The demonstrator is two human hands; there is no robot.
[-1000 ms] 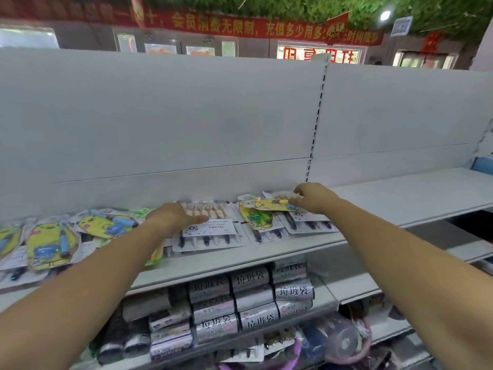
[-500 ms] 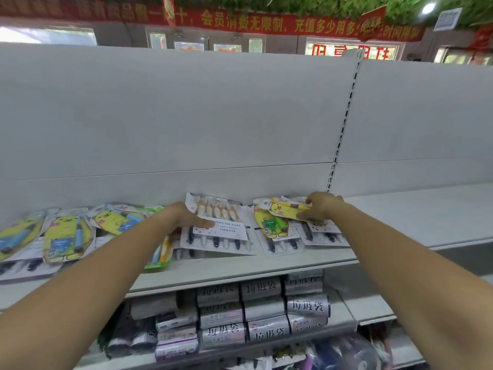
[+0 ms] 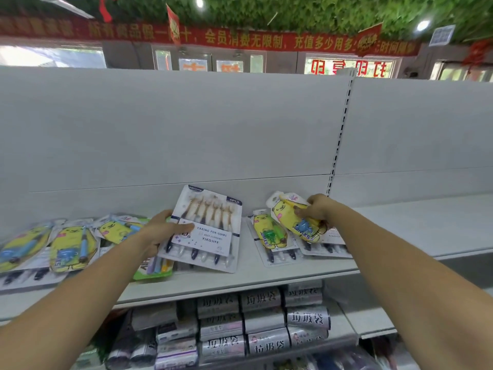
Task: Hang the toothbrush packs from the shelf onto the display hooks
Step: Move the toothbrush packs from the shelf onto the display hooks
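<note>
Head view: left hand grips a white six-brush pack tilted up off the shelf; right hand pinches a yellow cartoon pack above neighbouring packs. Either slick card could slip or drag neighbours off the edge. No display hooks show on the back panel.

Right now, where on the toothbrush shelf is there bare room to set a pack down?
The shelf right of the slotted upright, beyond the right hand, lies bare. A narrow strip shows between the six-pack in the left hand and the lying yellow pack. Left of that hand, overlapping yellow packs crowd it.
</note>
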